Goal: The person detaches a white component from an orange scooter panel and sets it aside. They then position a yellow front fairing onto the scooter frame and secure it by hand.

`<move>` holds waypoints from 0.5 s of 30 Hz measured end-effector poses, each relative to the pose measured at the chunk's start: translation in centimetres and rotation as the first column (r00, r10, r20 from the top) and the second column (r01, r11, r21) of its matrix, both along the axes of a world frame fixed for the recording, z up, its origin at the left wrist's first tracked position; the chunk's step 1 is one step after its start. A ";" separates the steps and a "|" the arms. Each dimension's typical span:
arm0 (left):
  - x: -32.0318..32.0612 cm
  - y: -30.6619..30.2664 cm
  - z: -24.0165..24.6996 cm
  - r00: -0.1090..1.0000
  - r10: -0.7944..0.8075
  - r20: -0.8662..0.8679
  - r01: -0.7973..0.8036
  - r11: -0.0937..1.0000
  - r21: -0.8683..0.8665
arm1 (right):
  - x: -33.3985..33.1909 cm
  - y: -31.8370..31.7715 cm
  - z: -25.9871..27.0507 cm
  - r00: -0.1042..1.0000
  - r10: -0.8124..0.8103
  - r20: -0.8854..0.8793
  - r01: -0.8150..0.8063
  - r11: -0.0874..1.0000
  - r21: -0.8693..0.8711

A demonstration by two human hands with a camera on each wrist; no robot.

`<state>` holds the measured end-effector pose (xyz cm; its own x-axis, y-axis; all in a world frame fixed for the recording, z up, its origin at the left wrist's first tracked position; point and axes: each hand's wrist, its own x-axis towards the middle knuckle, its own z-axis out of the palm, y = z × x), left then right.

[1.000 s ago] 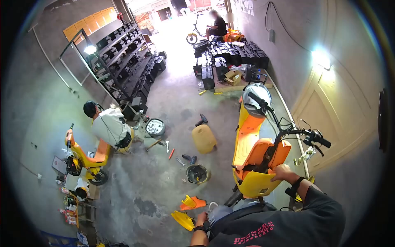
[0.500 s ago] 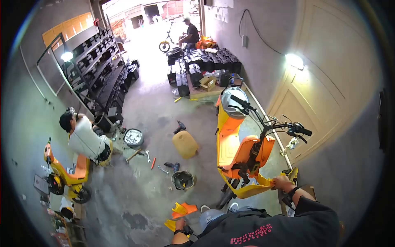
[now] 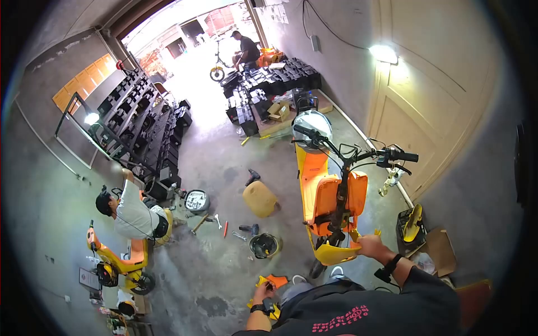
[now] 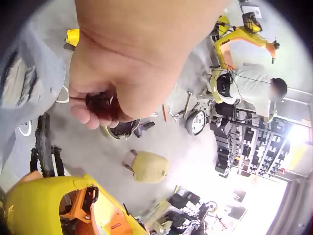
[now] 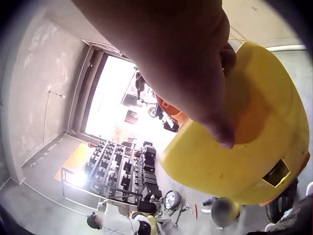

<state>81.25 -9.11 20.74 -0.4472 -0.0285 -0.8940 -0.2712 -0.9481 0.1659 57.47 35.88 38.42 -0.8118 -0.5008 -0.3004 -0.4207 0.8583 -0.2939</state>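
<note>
My right hand grips the edge of a curved yellow front panel of an orange and yellow scooter. In the right wrist view the thumb lies along the panel's outer face, which has a small rectangular cutout. The other fingers are mostly hidden behind the panel. Low at my side, my left hand hangs with loosely curled fingers, and the inside of the curl is dark. Beneath it on the floor lie orange and yellow plastic pieces. The scooter's handlebar rises behind the panel.
On the floor are a bucket, a tan rounded piece, power drills and hand tools. A seated person works at left near another scooter. A crate and cardboard stand at right. Black battery-like boxes fill the back.
The yellow panel has tilted from facing up broadly to nearly edge-on, with my right hand holding its edge throughout. My head view has shifted. The seated person's arm has risen.
</note>
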 end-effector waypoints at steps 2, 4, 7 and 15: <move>0.5 -0.3 0.2 1.000 -0.005 -0.007 0.005 1.000 0.003 | -0.4 -0.1 -0.1 1.000 0.021 -0.010 -0.021 1.000 -0.003; 1.4 -0.7 -0.3 0.992 0.126 0.002 -0.126 0.989 0.075 | -0.3 -0.3 0.0 0.999 0.044 -0.019 -0.044 0.999 0.002; 1.9 -1.1 -0.7 0.980 0.195 0.049 -0.198 0.976 0.086 | -0.6 -1.0 1.0 0.997 0.080 -0.019 -0.079 0.997 0.011; -0.5 -4.8 -4.5 0.918 0.395 0.025 -0.395 0.919 0.004 | 0.1 -4.8 2.4 0.999 -0.031 0.019 0.030 0.996 0.087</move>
<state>80.72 -13.92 16.22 -0.3804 -0.1904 -0.9050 0.1219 -0.9804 0.1550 57.61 31.06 40.80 -0.8194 -0.4472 -0.3587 -0.3887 0.8933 -0.2258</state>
